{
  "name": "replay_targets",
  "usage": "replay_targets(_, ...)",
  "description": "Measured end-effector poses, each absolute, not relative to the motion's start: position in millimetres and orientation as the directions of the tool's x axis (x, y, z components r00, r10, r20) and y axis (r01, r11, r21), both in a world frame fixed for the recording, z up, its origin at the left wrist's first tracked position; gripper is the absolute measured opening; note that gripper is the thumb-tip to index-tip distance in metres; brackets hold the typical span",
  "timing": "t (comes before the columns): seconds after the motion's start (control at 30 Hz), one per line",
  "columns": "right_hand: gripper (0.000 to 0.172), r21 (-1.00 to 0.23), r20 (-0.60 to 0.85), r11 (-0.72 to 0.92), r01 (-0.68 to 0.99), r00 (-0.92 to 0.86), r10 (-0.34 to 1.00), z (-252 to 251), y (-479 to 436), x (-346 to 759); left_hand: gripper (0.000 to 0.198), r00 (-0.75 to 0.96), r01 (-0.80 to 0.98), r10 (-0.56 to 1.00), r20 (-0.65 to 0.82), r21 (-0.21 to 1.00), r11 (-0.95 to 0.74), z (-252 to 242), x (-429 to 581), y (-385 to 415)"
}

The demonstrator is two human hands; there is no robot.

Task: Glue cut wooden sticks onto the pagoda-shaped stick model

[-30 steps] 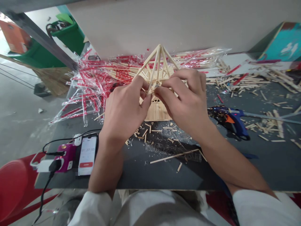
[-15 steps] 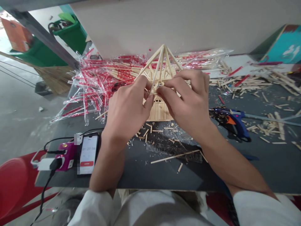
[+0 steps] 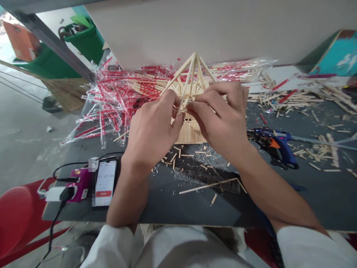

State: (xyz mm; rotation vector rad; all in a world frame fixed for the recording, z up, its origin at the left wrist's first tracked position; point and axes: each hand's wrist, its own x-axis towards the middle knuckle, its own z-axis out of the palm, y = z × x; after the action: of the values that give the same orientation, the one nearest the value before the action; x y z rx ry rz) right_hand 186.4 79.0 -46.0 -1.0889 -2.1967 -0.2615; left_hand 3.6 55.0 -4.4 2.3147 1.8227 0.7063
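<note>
A model built of thin wooden sticks (image 3: 191, 132) stands on the dark table, with a pointed frame of slanting sticks (image 3: 192, 69) on top. My left hand (image 3: 154, 128) pinches the lower end of one slanting stick at the model's left. From the other side, my right hand (image 3: 224, 115) has thumb and forefinger closed on the frame close to the left fingertips. Whether a small loose piece is between the right fingertips is hidden. Part of the model is covered by both hands.
Red-and-clear plastic wrappers (image 3: 108, 100) pile up at the left. A blue glue gun (image 3: 287, 149) lies right, near scattered stick offcuts (image 3: 320, 149). A clear ruler (image 3: 195, 176) lies in front; a phone (image 3: 105, 182) and purple power adapter (image 3: 79, 184) sit front left.
Almost nothing differs. Both hands keep their pinch on the stick frame, and the whole view has shifted very slightly.
</note>
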Motion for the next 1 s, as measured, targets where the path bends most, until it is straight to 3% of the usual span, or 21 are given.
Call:
replay_targets(0.13,0.019,-0.134,0.631,0.638,0.758,-0.431,0.645,-34,77,200,0.023,0.166,0.902,0.94,0.298,0.341,-0.267,0,2,52)
replay_targets(0.23,0.023,-0.207,0.641,0.641,0.739,-0.393,0.66,-25,77,217,0.036,0.161,0.917,0.902,0.4,0.278,-0.287,4,3,47)
replay_targets(0.33,0.027,-0.358,0.596,0.625,0.694,-0.345,0.725,-21,78,227,0.028,0.213,0.893,0.848,0.486,0.255,-0.371,5,10,42)
replay_targets(0.47,0.03,-0.565,0.432,0.539,0.625,-0.333,0.838,-25,80,230,0.012,0.261,0.867,0.838,0.479,0.265,-0.421,-7,26,44)
replay_targets(0.63,0.024,-0.742,0.315,0.43,0.514,-0.299,0.901,-27,82,231,0.022,0.22,0.883,0.854,0.472,0.276,-0.38,-21,39,51)
replay_targets(0.8,0.016,-0.774,0.282,0.403,0.488,-0.304,0.91,-23,82,232,0.027,0.199,0.878,0.858,0.473,0.303,-0.37,-23,39,53)
replay_targets(1.0,0.015,-0.777,0.294,0.42,0.47,-0.318,0.901,-21,82,230,0.026,0.226,0.895,0.813,0.537,0.215,-0.391,-23,42,53)
